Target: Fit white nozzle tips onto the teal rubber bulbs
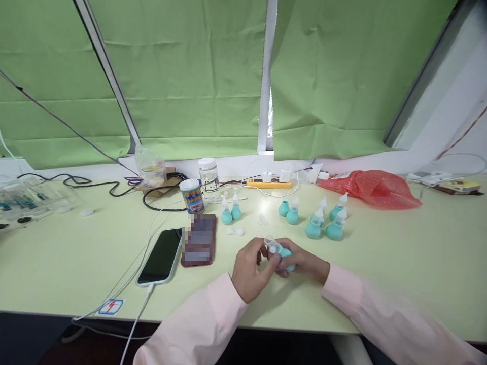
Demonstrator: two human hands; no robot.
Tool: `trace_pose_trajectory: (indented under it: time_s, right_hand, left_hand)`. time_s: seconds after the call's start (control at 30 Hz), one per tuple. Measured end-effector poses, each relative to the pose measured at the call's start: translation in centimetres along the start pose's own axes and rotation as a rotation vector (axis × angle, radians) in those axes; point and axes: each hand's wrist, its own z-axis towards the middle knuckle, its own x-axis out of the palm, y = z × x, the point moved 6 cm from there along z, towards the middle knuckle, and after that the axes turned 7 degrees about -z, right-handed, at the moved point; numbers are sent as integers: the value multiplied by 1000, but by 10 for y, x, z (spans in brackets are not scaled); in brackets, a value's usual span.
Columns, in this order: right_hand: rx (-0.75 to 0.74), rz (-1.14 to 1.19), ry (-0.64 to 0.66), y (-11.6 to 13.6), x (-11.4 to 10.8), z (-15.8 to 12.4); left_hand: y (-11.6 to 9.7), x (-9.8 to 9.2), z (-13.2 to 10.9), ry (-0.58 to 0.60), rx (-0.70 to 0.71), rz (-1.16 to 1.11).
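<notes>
My right hand [302, 262] is wrapped round a small teal rubber bulb [285, 253] just above the pale green table [418, 253]. My left hand [249, 271] pinches the clear plastic tip [270, 244] at the bulb's top. Both hands meet at the table's middle front. Behind them stand several more teal bulbs with clear tips: a pair [231, 212] at centre and a group [323, 220] to the right. Two loose white tips [236, 231] lie between the pair and my hands.
A phone [162, 256] on a white charging cable and a dark red wallet [200, 241] lie to the left. A printed can [192, 196], a clear jar [208, 177], a power strip [268, 183], a red bag [375, 188] and black cables sit along the back.
</notes>
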Motion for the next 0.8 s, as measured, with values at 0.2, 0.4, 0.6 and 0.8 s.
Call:
trace_pose_trajectory:
  time_s: [0.2,0.4,0.6,0.8]
  right_hand:
    - [-12,-20,-48,-8,6,0]
    - [-98,-278,96,16,14,2]
    - [-82,-499,255,40,-12,27]
    - [-303,-1286,-295,29,-23,68]
  left_hand:
    - [-3,0,4,-17,43,-123]
    - [-5,-9,-1,-173,78,-193]
    - [9,-17,-6,-330,-57,-276]
    - [11,-12,-4,-278,-91,-250]
